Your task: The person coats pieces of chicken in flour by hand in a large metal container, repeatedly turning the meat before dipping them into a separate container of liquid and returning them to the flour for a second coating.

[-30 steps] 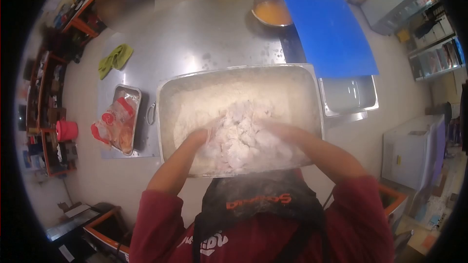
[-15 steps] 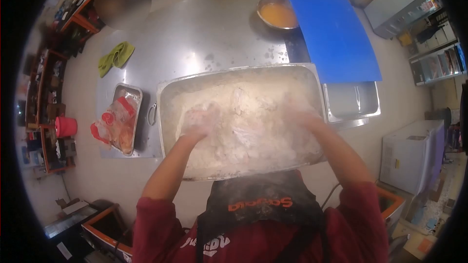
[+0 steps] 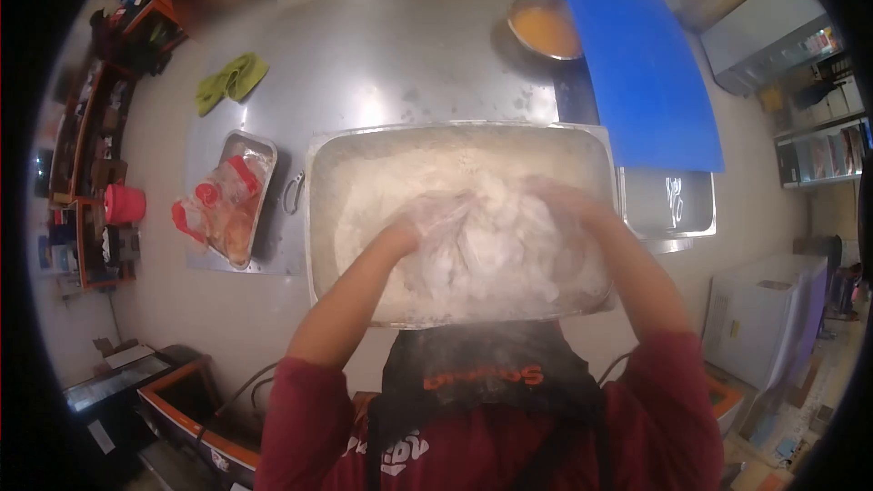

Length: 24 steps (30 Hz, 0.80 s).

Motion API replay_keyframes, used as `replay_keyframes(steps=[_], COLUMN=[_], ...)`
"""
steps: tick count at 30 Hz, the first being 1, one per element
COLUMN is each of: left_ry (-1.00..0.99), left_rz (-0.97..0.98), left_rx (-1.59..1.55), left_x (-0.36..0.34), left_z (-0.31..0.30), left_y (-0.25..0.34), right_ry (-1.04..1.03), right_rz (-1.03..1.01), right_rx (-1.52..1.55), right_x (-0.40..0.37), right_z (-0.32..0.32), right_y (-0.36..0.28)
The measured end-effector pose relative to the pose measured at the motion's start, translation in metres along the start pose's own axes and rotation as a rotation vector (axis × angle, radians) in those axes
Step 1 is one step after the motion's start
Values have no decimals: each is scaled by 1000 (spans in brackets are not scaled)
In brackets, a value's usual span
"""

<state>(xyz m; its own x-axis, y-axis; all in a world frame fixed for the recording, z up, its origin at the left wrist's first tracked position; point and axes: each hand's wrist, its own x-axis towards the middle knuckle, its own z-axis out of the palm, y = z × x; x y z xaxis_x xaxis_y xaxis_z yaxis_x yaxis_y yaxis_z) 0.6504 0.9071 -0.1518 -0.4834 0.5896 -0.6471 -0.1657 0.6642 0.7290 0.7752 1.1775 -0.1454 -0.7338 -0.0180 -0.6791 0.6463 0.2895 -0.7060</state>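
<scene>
Left hand (image 3: 439, 210): is resting against the left side of the floured pieces (image 3: 496, 250); flour is veiling the fingers, so I cannot tell whether they are gripping
Right hand (image 3: 575, 202): is resting at the opposite side, bent inward and blurred; its grip I cannot tell either
Floured pieces: are lying heaped between the hands, in the middle and near part of the big pan (image 3: 455, 128)
Spill risk: loose flour (image 3: 386, 168) could be flying over the near rim if the heap is being tossed too hard
Tipping risk: the pan is sticking out past the near edge of the table (image 3: 400, 45), so heavy leaning there could be tilting it
Apron (image 3: 482, 345): is showing orange upside-down lettering, seemingly starting "So", the rest doubtful
Shirt (image 3: 659, 409): is carrying white letters, too folded for reading
Bag (image 3: 238, 182): is drooping over the side of the small tray (image 3: 265, 153), so it could be sliding out; its red print is staying unreadable
Bowl (image 3: 520, 39): is holding something orange, uncovered, so drifting flour could be landing inside
</scene>
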Motion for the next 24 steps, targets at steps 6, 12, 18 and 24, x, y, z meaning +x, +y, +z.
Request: replay_keyframes(steps=[6,12,18,24], left_ry=[45,-187,-323,-245], left_rz=[-10,69,90,58], left_rx=[847,678,39,-493], left_x=[9,-30,-13,-13], left_z=[-11,-11,27,11], left_y=[-38,-27,-20,-36], right_ry=[-52,-211,-55,-61], right_rz=[249,227,-2,92], right_rx=[-655,-333,153,-39], right_x=[-22,36,26,-6], right_z=[14,39,83,57], right_y=[-6,121,107,54])
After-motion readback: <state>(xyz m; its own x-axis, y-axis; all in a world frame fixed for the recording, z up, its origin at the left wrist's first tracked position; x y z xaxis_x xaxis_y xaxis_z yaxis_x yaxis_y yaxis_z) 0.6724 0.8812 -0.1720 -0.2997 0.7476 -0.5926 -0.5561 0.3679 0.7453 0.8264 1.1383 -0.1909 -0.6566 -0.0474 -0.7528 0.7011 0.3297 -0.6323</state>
